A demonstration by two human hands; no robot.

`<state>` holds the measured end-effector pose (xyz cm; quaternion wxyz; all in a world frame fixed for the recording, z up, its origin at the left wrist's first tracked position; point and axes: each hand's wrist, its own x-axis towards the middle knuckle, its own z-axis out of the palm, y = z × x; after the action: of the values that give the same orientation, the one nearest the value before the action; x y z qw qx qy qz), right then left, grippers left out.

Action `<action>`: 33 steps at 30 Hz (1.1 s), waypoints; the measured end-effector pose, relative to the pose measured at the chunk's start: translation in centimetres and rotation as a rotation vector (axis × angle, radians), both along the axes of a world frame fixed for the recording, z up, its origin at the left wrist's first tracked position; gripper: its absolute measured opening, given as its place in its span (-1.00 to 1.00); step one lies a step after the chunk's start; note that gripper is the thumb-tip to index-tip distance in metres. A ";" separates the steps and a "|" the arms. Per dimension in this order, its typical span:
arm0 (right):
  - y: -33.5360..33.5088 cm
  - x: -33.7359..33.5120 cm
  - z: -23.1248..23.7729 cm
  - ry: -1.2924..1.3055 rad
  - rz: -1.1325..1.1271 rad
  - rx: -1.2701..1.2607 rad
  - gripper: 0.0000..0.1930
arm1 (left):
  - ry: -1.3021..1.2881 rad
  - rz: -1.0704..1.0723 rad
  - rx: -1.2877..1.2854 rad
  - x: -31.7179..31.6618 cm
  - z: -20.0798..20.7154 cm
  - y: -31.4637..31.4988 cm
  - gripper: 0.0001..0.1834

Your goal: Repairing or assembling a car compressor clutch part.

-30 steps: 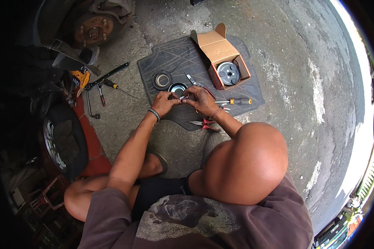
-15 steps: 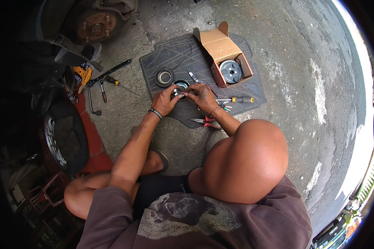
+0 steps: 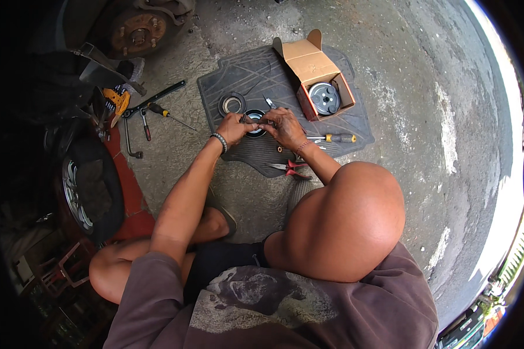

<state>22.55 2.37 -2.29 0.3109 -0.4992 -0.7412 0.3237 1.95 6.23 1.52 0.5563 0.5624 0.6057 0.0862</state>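
Observation:
My left hand (image 3: 234, 130) and my right hand (image 3: 284, 129) meet over a round metal part with a dark rim (image 3: 256, 132), lying on the dark rubber mat (image 3: 239, 67). The fingers of both are pinched together near its centre. What they hold is too small to make out. Just beyond my left hand lies a black ring with a pale inner band (image 3: 233, 104). A slim tool with a metal tip (image 3: 268, 101) lies beyond my right hand. Nearer to me, red-handled pliers (image 3: 291, 168) rest at the mat's edge, below my right wrist.
An open cardboard box (image 3: 308, 65) holds a round metal disc (image 3: 324, 99). A yellow-black screwdriver (image 3: 339, 138) lies on the mat's right. On the concrete left are another screwdriver (image 3: 158, 109), a ratchet (image 3: 146, 128) and a long bar (image 3: 167, 90). A wheel (image 3: 84, 195) lies farther left.
Both hands have moved slightly away from me, over the round metal part. More of its near rim shows below the fingers, which stay pinched.

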 end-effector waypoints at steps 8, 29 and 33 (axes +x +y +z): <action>2.1 0.8 1.3 -0.070 0.126 0.094 -0.86 | -0.512 0.404 -0.773 0.0 -0.6 1.1 -0.85; 2.3 1.3 0.3 0.144 -0.001 -0.142 -0.79 | 0.228 -0.211 0.413 2.1 0.2 0.4 -0.66; 1.9 1.2 -0.2 0.153 0.044 -0.024 -0.79 | 0.068 0.017 0.106 2.3 -1.2 1.3 -0.77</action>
<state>23.73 4.25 -2.52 0.3535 -0.4603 -0.7220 0.3766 4.23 7.57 0.30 0.5041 0.5886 0.6235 0.1035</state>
